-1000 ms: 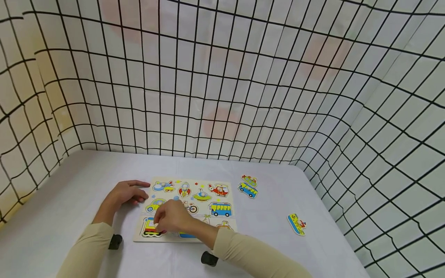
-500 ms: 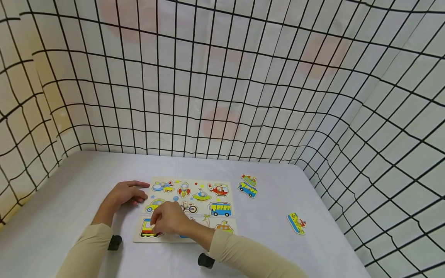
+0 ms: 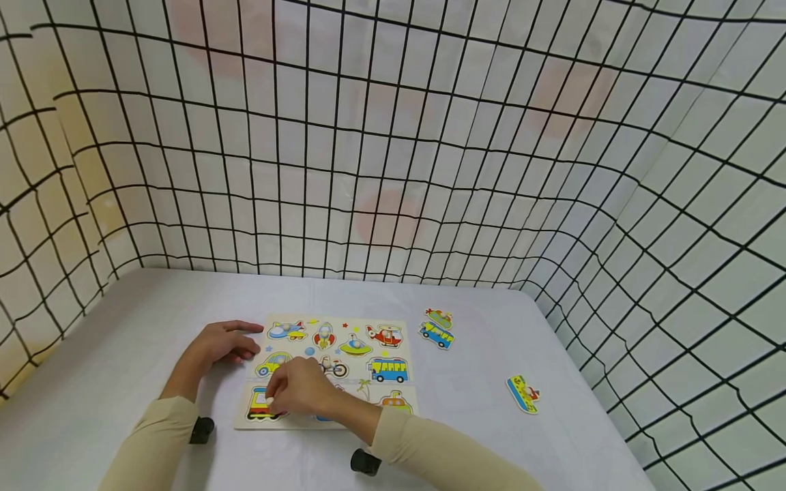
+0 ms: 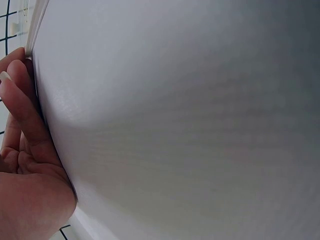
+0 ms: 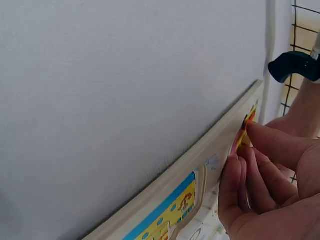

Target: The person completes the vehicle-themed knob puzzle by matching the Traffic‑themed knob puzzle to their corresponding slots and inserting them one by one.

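Observation:
A wooden knob puzzle board (image 3: 241, 420) printed with vehicles lies on the white table. Over its near left corner my right hand (image 3: 303, 389) pinches the train puzzle piece (image 3: 257, 405) by its small pale knob; the fingers hide part of the piece. The train sits at its matching slot, close against the board in the right wrist view, where the thumb and fingers (image 5: 272, 140) come together on it. My left hand (image 3: 224, 341) rests at the board's left edge, fingers loosely extended and holding nothing. In the left wrist view that hand (image 4: 30, 135) shows only at the left side.
Right of the board lie loose puzzle pieces: a submarine (image 3: 439, 317), a bus (image 3: 437, 335) touching it, and a boat (image 3: 523, 394) farther right. A car (image 3: 273, 365) and a helicopter (image 3: 385, 336) show on the board. Black netting (image 3: 393, 170) over white cloth surrounds the table.
My right hand has shifted slightly left with the train piece, showing more of the train's left end, then stayed nearly still. The left hand has kept its place.

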Demonstrator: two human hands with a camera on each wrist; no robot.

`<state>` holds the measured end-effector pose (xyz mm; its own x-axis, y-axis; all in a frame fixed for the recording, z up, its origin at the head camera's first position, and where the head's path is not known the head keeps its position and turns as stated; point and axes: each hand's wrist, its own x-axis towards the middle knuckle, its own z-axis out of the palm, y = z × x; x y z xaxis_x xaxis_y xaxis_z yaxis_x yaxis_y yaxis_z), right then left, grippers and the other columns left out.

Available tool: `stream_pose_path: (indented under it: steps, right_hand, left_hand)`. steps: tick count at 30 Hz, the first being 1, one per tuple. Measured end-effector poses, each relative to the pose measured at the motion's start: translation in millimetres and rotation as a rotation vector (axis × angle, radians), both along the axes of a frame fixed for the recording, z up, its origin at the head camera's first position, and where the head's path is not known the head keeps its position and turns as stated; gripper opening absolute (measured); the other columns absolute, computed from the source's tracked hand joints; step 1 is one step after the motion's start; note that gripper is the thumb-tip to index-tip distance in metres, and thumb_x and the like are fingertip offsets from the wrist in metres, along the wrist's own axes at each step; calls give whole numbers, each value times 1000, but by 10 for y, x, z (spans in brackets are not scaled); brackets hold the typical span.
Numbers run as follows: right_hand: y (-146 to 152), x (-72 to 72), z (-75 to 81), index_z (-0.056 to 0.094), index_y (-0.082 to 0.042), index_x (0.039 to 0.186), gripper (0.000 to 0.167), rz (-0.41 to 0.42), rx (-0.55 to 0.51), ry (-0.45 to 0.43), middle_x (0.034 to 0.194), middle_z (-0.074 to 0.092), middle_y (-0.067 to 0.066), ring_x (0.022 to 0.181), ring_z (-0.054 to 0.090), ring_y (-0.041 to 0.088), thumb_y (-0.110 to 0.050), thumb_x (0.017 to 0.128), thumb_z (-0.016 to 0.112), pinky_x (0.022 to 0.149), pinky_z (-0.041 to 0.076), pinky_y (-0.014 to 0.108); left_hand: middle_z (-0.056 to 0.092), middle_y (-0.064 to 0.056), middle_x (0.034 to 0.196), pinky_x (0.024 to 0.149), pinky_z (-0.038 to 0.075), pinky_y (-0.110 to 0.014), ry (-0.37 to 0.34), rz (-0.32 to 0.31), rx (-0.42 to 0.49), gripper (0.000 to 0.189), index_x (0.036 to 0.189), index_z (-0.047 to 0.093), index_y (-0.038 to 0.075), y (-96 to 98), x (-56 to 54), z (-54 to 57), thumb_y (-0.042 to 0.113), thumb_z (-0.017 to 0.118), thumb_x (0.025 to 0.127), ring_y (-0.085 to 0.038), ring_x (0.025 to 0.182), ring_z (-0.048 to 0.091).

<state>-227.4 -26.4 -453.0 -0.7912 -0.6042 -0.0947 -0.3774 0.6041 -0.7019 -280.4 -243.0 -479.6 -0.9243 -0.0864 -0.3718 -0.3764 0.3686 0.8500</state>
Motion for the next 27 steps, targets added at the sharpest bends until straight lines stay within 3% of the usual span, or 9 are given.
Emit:
stream_pose_path:
  steps: [7,20,27]
  right_hand:
    - [197,-132,54,78,-11,90,11,-64,-13,-9,68,67,-11,66,56,-1,-13,80,83,67,43,17]
    - [815,-488,229,78,-6,94,16,-244,-82,111,72,72,0,62,59,7,-12,80,84,58,44,23]
    - [1179,-663,221,77,-8,101,22,-393,-73,150,79,71,1,70,60,13,-17,82,83,61,47,26]
  left_hand:
    - [67,-1,71,60,50,-23,0,3,-4,57,141,57,1,-7,-18,-16,14,72,88,-16,65,60]
    - [68,-4,74,61,51,-24,-9,12,-1,60,142,56,1,-18,-21,-23,14,73,86,-18,66,61]
    - [69,-4,74,61,51,-24,-9,12,11,60,142,56,1,-17,-23,-37,14,73,86,-18,66,62]
